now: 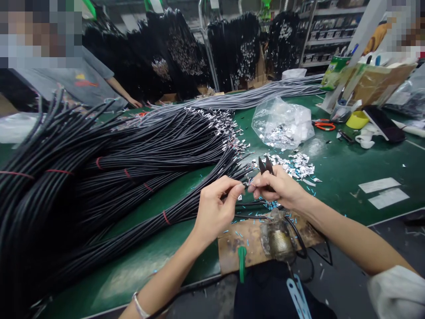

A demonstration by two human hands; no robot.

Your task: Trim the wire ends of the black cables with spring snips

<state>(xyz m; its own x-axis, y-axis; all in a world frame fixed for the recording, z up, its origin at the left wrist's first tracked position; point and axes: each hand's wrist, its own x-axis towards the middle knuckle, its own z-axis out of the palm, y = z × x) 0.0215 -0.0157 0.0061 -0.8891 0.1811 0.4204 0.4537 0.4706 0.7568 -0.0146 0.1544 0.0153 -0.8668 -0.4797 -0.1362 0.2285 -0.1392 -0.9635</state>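
My left hand point(219, 204) is closed in a pinch on the stripped end of a black cable. Close beside it, my right hand point(279, 186) has its fingers curled round dark pointed snips point(265, 165), blades up, their handles hidden in the palm. The right fingertips also meet the thin wires at the cable end, though the fingers partly cover that spot. A bundle of black cables point(142, 229), tied with a red band point(166, 217), runs from the lower left toward both hands.
More banded black cables point(159, 146) are heaped on the green table point(345, 177). Foil scraps point(299, 166) and a plastic bag point(282, 124) lie beyond my right hand, near orange-handled scissors point(324, 125). A metal fixture point(279, 239) sits at the near edge. Another person point(96, 75) stands across the table.
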